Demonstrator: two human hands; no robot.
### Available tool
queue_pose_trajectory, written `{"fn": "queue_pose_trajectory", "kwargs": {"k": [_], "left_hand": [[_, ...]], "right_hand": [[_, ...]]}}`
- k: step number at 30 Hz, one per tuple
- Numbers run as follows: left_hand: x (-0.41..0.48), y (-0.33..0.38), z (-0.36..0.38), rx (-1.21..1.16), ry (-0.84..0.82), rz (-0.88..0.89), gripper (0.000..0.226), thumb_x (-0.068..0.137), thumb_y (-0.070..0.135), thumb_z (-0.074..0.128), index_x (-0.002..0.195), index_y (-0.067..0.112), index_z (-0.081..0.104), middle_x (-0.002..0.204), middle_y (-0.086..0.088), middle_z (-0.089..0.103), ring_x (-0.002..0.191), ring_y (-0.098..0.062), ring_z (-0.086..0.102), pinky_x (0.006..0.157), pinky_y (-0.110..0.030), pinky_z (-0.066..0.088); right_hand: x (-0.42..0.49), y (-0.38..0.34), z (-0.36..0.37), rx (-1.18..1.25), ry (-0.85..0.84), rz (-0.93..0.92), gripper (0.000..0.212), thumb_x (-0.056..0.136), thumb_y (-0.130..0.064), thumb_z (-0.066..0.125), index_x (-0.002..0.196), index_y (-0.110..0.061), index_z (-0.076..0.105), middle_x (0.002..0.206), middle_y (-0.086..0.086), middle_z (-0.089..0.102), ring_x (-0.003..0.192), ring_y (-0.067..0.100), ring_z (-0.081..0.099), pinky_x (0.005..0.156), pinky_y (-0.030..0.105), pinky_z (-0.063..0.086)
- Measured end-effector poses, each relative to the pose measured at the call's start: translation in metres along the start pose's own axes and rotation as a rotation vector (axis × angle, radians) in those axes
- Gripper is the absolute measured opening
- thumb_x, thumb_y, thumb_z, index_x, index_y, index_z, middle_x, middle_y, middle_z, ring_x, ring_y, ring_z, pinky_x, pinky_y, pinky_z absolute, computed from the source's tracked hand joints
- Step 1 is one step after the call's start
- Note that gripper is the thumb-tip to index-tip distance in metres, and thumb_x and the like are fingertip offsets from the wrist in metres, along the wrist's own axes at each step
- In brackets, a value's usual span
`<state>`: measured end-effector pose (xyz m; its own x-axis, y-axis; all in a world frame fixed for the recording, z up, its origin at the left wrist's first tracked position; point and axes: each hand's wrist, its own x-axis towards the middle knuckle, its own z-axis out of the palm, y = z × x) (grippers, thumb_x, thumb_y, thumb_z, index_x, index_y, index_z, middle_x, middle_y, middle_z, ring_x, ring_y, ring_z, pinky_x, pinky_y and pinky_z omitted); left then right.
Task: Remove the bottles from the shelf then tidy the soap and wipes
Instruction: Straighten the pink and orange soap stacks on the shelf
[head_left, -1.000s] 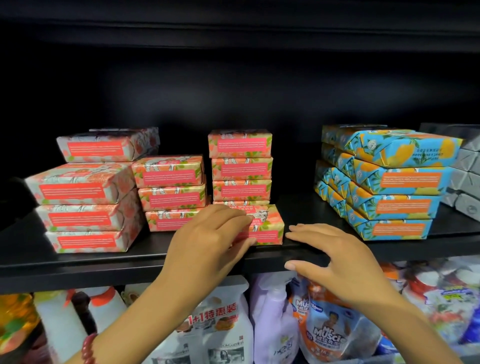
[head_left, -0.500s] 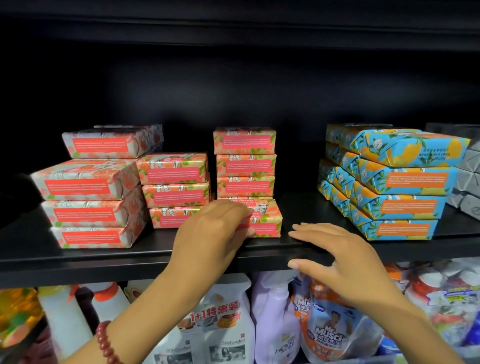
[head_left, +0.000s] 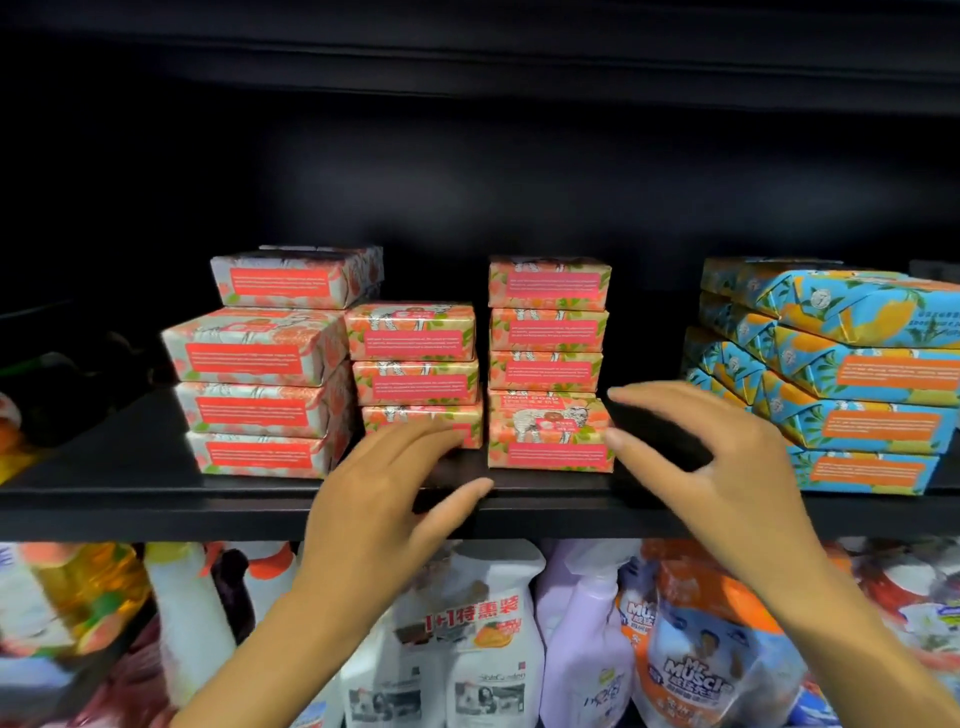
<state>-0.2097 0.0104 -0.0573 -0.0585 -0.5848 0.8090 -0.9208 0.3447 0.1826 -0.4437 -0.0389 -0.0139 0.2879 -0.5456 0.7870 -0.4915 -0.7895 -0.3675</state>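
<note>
The left hand (head_left: 395, 493) lies straight-fingered, thumb spread wide, gripping nothing. Its fingertips (head_left: 441, 434) rest against the lowest pink soap bar (head_left: 415, 414), glossy and paper-wrapped, in a three-high stack. Just right of those fingertips sits the front soap bar (head_left: 550, 441), a crisp rectangular block on the matte black shelf (head_left: 130, 499). The right hand (head_left: 711, 467) hovers loosely spread and empty, thumb just beside that block's right edge. Blue-orange packs (head_left: 857, 415) with folded ends are stacked right of its fingers.
</note>
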Motion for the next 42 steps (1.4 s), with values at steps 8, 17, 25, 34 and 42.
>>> {"fn": "queue_pose_trajectory", "kwargs": {"k": [8, 17, 25, 34, 42], "left_hand": [[-0.023, -0.02, -0.017, 0.059, -0.016, -0.022, 0.047, 0.083, 0.055, 0.05, 0.094, 0.017, 0.074, 0.092, 0.005, 0.073, 0.092, -0.008, 0.057, 0.085, -0.021, 0.04], [-0.021, -0.021, -0.02, -0.016, -0.075, -0.082, 0.048, 0.078, 0.059, 0.053, 0.095, 0.02, 0.076, 0.093, 0.01, 0.073, 0.089, -0.005, 0.066, 0.077, -0.016, 0.049], [-0.021, -0.02, -0.021, -0.021, -0.106, -0.083, 0.047, 0.078, 0.059, 0.054, 0.094, 0.02, 0.076, 0.092, 0.01, 0.074, 0.087, -0.005, 0.066, 0.076, -0.016, 0.049], [-0.017, -0.018, -0.027, -0.004, -0.198, -0.096, 0.049, 0.077, 0.06, 0.053, 0.096, 0.02, 0.076, 0.093, 0.01, 0.074, 0.087, -0.007, 0.068, 0.074, -0.018, 0.051], [0.033, -0.005, -0.043, -0.037, -0.044, -0.034, 0.052, 0.078, 0.051, 0.061, 0.117, 0.017, 0.067, 0.107, 0.001, 0.071, 0.098, -0.016, 0.065, 0.083, -0.024, 0.049]], "right_hand": [[0.077, -0.051, 0.063, -0.086, -0.251, -0.148, 0.053, 0.086, -0.035, 0.065, 0.134, -0.019, 0.05, 0.135, -0.009, 0.05, 0.121, -0.001, 0.04, 0.101, 0.009, 0.028], [0.096, -0.054, 0.088, -0.314, -0.319, -0.225, 0.052, 0.086, -0.036, 0.064, 0.131, -0.018, 0.046, 0.13, -0.001, 0.049, 0.122, 0.016, 0.04, 0.097, 0.029, 0.035], [0.106, -0.068, 0.087, -0.533, -0.425, -0.304, 0.048, 0.091, -0.051, 0.049, 0.118, -0.015, 0.034, 0.094, 0.003, 0.046, 0.092, 0.019, 0.042, 0.07, 0.028, 0.031], [0.093, -0.065, 0.072, -0.308, -0.384, -0.212, 0.074, 0.081, -0.05, 0.063, 0.14, -0.013, 0.037, 0.129, 0.003, 0.043, 0.119, 0.014, 0.032, 0.091, 0.021, 0.028], [0.049, -0.02, 0.02, -0.146, -0.072, -0.097, 0.075, 0.069, -0.064, 0.059, 0.127, -0.015, 0.055, 0.109, -0.01, 0.045, 0.103, 0.002, 0.038, 0.089, 0.0, 0.023]]}}
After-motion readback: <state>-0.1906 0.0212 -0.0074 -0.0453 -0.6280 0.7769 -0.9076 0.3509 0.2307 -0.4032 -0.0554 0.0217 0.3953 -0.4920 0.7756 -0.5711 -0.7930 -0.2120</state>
